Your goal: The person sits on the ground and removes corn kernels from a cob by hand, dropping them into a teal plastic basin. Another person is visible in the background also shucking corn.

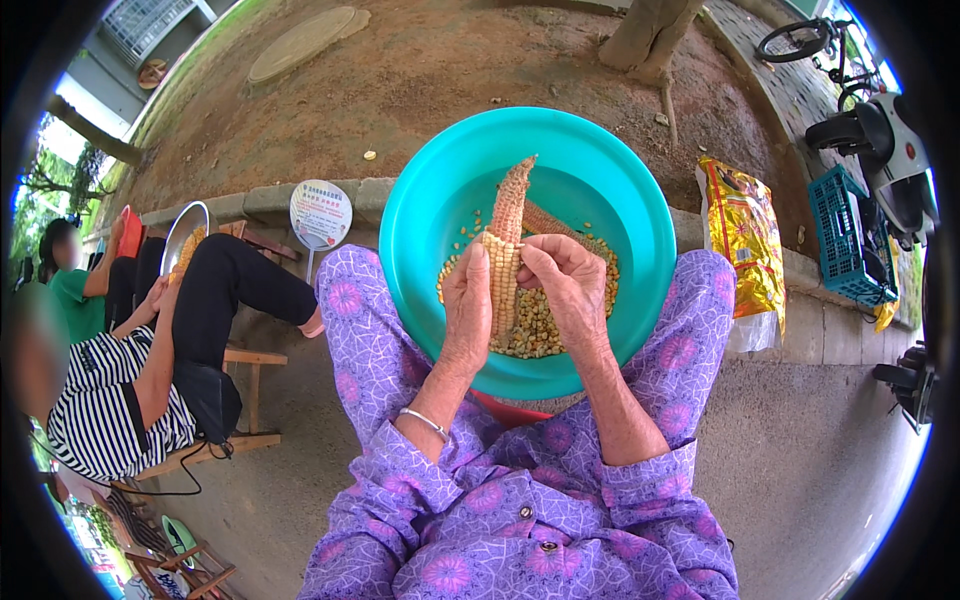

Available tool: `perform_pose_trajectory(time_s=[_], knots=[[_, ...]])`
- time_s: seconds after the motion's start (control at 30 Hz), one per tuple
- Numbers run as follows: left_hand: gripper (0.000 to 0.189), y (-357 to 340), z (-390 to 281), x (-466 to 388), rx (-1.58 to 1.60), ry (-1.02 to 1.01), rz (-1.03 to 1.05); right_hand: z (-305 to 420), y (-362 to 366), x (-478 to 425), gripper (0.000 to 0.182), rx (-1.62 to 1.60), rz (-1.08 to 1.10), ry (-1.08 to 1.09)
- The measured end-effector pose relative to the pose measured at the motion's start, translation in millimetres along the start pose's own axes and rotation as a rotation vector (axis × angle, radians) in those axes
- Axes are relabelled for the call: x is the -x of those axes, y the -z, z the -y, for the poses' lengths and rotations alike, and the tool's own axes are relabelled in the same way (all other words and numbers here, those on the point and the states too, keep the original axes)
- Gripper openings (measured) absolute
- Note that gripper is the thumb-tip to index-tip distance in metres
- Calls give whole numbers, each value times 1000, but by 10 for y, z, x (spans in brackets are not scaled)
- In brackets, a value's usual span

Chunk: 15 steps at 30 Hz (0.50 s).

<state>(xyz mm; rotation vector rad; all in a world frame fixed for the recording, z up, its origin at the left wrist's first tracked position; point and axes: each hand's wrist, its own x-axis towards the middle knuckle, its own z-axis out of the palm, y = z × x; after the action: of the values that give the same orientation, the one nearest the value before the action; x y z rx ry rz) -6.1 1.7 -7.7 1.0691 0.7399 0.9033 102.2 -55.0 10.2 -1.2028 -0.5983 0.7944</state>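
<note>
My left hand (468,304) grips an ear of corn (505,281) that points up and away from me. Its upper part is bare cob, while rows of pale kernels cover the lower part. My right hand (568,289) presses thumb and fingers against the kernels at the ear's right side; whether it also grips the ear I cannot tell. Both hands are over a turquoise plastic basin (645,187) resting on my lap. Loose kernels (536,334) lie in its bottom. Behind the ear, a second cob (555,221) lies in the basin, partly hidden by my right hand.
To the left, a seated person in a striped shirt (112,405) holds a metal bowl (176,232) of kernels. A round paddle fan (321,215) bearing writing stands by the stone curb (367,199). Right are a gold plastic bag (742,240), a teal crate (844,232) and a scooter (892,157).
</note>
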Motion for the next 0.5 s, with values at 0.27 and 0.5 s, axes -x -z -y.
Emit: perform_pose_trajectory(time_s=[0.27,0.5], knots=[[44,-13,-23,28,124,77,28,4,20,-4,19,-72,-1,-79],[43,-14,-39,28,227,141,38,-6,21,-8,18,-144,-31,-129]])
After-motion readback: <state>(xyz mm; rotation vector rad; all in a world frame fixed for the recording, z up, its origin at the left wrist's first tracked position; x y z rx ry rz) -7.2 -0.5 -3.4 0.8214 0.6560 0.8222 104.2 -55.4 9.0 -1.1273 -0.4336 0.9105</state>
